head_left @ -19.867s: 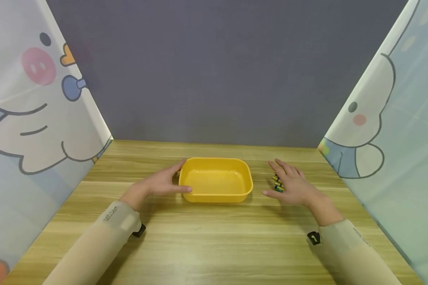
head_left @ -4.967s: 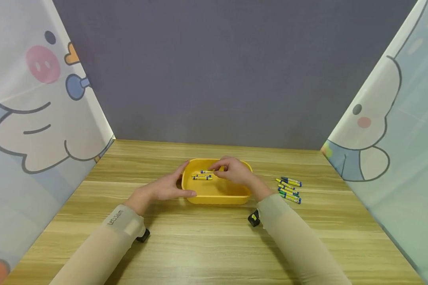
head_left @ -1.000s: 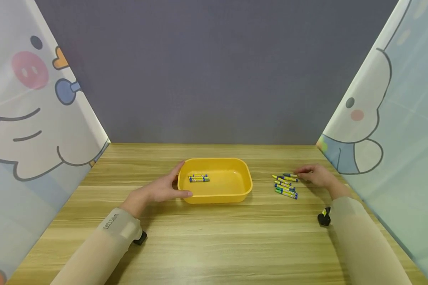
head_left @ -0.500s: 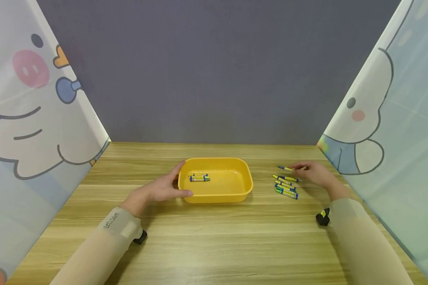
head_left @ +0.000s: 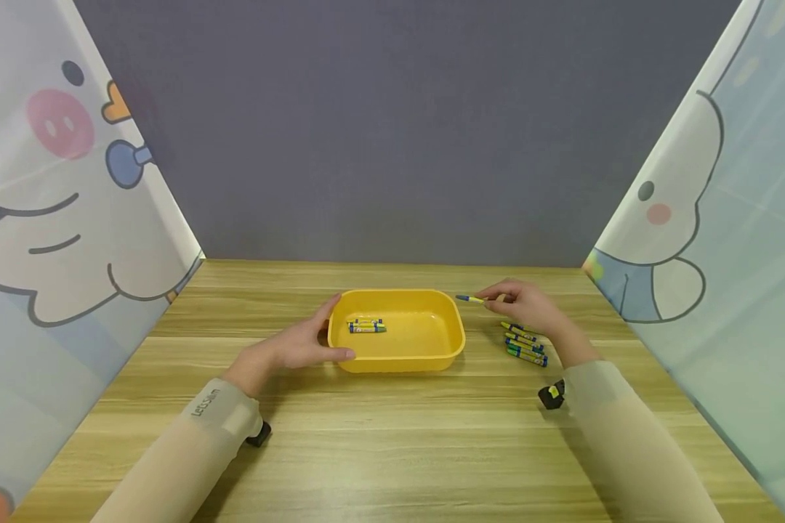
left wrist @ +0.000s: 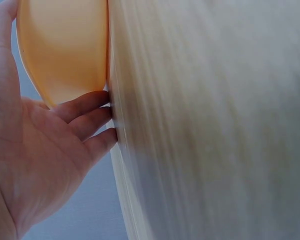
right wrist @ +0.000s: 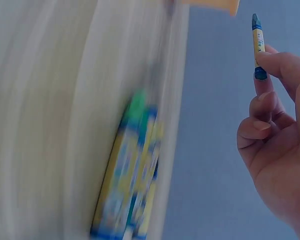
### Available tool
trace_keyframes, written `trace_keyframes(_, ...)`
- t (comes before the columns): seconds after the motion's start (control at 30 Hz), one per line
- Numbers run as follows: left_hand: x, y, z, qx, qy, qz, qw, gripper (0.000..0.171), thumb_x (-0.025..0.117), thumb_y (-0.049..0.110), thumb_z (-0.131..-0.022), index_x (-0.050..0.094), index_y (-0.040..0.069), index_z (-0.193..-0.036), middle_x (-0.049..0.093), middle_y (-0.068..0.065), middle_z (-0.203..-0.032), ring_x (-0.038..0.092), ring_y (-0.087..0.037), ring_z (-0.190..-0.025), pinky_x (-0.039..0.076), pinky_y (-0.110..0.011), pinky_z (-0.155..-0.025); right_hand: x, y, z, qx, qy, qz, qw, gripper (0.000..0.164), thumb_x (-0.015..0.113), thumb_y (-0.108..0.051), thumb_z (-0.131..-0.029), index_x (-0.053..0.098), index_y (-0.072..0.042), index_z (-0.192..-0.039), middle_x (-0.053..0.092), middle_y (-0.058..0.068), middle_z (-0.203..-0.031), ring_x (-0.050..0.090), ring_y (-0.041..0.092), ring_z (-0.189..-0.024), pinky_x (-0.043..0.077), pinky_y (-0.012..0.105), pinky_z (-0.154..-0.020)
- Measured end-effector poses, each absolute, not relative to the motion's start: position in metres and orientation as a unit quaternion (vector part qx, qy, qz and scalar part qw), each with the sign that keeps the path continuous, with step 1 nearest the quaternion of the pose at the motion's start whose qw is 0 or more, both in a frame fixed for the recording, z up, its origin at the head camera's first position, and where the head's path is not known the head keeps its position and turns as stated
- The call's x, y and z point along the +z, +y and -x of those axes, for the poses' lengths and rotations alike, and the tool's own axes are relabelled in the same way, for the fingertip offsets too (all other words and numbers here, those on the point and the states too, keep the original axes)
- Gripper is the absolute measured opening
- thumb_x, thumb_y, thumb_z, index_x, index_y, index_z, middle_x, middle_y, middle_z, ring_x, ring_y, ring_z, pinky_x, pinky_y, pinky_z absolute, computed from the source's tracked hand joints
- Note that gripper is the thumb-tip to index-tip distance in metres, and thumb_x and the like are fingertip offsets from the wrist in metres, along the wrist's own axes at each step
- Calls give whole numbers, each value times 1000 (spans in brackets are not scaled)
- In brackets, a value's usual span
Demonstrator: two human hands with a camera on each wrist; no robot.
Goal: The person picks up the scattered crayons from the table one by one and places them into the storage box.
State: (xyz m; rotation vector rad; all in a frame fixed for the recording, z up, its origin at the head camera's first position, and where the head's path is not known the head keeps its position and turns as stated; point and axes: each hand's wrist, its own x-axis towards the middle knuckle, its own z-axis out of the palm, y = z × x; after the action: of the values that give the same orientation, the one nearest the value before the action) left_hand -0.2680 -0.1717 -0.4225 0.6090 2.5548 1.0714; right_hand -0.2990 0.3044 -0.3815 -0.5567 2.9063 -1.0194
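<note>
A yellow plastic tray (head_left: 425,341) stands on the table with several crayons (head_left: 366,327) lying in its left part. My left hand (head_left: 297,341) holds the tray's left end, thumb over the near rim and fingers along the side; the left wrist view shows its fingers (left wrist: 92,120) against the tray's wall (left wrist: 65,45). Just off the tray's far right corner, my right hand (head_left: 523,305) pinches a crayon (right wrist: 259,45) with a dark blue-green tip, between thumb and index finger, above the table. Its other fingers are curled in.
Several more crayons (head_left: 525,345) in yellow and blue wrappers lie in a loose row on the wooden table (head_left: 392,443), right of the tray and below my right hand. A grey panel (head_left: 392,145) rises behind the table, with cartoon-printed cloth (head_left: 726,218) at both sides.
My right hand has picked up a crayon from the far end of the row and carried it left, towards the tray. My left hand has stayed at the tray.
</note>
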Motion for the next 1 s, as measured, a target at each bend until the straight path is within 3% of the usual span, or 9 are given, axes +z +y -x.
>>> trace_keyframes(0.63,-422,-172,268,367,895,-202,155,136,85,65,-89,-8,19,-178,55,-22,-162,57,-35,-146,36,-61,-129,-383,182,304,-383,884,263,50,20,74,-18,-107,84,-20,-125,71,4,-117,47,18,-76,42,30,-68)
trace_keyframes(1.0,-421,-173,266,360,898,-201,152,134,84,68,-89,-6,23,-178,54,-19,-164,58,-33,-146,40,-59,-127,-391,129,305,-370,884,278,69,22,74,-20,-107,84,-21,-126,71,3,-119,54,18,-90,49,30,-82)
